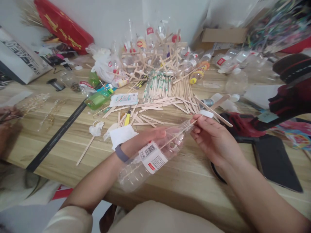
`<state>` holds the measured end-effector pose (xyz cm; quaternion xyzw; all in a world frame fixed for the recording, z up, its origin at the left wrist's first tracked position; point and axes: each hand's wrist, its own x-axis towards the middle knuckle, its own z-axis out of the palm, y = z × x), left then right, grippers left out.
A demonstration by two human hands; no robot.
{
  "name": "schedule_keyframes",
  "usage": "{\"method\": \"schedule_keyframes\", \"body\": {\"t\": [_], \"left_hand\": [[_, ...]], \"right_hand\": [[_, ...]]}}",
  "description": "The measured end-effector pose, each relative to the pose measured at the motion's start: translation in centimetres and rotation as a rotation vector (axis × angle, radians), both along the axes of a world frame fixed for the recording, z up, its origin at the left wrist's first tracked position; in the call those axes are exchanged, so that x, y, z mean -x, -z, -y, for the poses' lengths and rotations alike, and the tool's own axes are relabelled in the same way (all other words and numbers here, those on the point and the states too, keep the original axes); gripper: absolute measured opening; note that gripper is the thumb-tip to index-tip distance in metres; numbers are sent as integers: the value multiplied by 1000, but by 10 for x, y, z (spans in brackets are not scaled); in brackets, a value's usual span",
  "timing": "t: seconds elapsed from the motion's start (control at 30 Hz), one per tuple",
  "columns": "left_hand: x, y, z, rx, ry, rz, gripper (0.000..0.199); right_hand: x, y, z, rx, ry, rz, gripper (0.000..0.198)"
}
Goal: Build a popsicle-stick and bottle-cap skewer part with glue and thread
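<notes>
A clear plastic bottle (pixel 134 174) with a white and red label lies tilted across my front, its neck toward the upper right. My left hand (pixel 156 133) is closed around its far side, with some fingers seen through the plastic. A thin wooden stick (pixel 173 138) runs through the bottle's neck and along its inside. At the neck, my right hand (pixel 210 134) pinches the stick's outer end. Beside those fingertips are a white flat piece (pixel 206 113) and crossed craft sticks (pixel 222 102); how they join is hidden by the fingers.
Loose craft sticks (pixel 145 119), a bundle of skewers (pixel 183 85) and a yellow cutter (pixel 127 118) lie ahead. A green bottle (pixel 98 98) stands left of them. At right are a red and black power tool (pixel 279 97) and a dark phone (pixel 278 161). Another person's hand (pixel 6 115) is at far left.
</notes>
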<state>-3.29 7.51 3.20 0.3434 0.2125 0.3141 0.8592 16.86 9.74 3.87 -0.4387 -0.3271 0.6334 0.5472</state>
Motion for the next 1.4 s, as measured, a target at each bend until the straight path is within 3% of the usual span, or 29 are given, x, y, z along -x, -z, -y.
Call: {"method": "schedule_keyframes", "body": {"t": [0.9,1.4], "left_hand": [[-1,2,-3,-25,25,-48,52],[-2,1,-4,-35,68,-25,56]], "right_hand": [[-1,4,1,-19,-22,8,26],[-4,-2,2,77,-45,-63,31]]}}
